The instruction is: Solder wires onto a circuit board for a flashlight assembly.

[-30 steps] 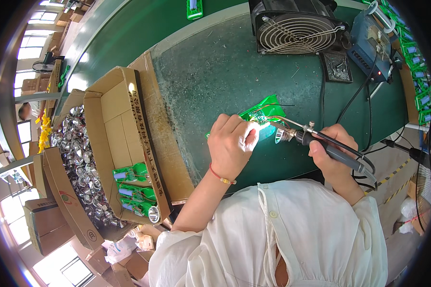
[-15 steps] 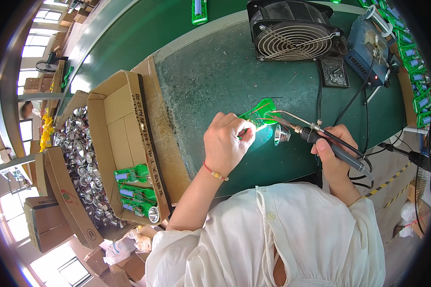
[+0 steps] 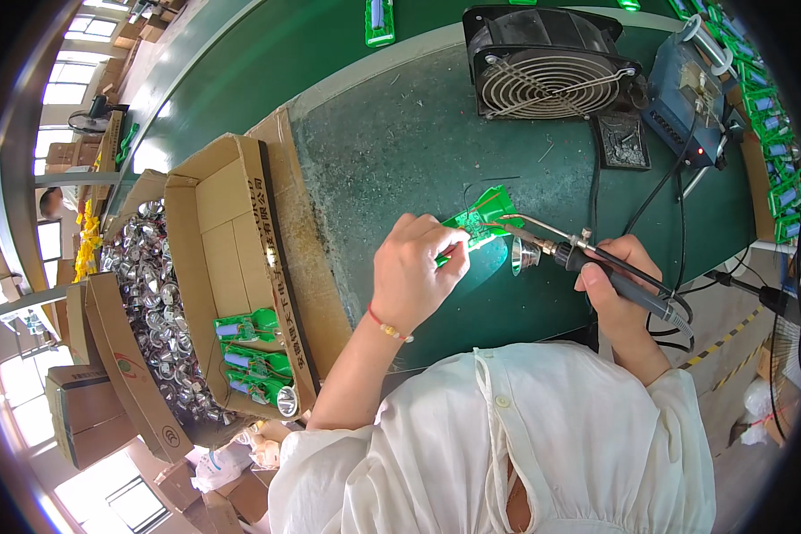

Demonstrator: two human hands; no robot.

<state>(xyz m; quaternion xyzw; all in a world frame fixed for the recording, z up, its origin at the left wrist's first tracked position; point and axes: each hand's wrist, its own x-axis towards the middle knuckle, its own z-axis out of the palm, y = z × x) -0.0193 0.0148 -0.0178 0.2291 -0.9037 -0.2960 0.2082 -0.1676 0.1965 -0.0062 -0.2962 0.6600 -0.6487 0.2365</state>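
My left hand (image 3: 418, 267) is closed at the near-left edge of a green plastic housing (image 3: 492, 203), fingers pinched by its circuit board; whether a wire is also between the fingertips is hidden. Thin red and dark wires run over the housing. In my right hand (image 3: 621, 280) is a soldering iron (image 3: 587, 264) with a thin metal solder-feed tube along it. The iron's tip and the tube's end reach the board, close to my left fingertips. Just right of the housing, below the iron, a shiny reflector cup (image 3: 524, 255) rests on the green mat.
A black fan (image 3: 552, 80) stands at the back, beside a small tray of scraps (image 3: 621, 141) and a blue soldering station (image 3: 681, 102). At left, a cardboard box (image 3: 218, 205) holds several green housings (image 3: 256, 363); many reflector cups (image 3: 151, 303) lie beyond it. Cables hang at right.
My left hand has shifted slightly left and down. The iron's tip has moved a little left onto the board. At the top, a green housing shows slightly further right.
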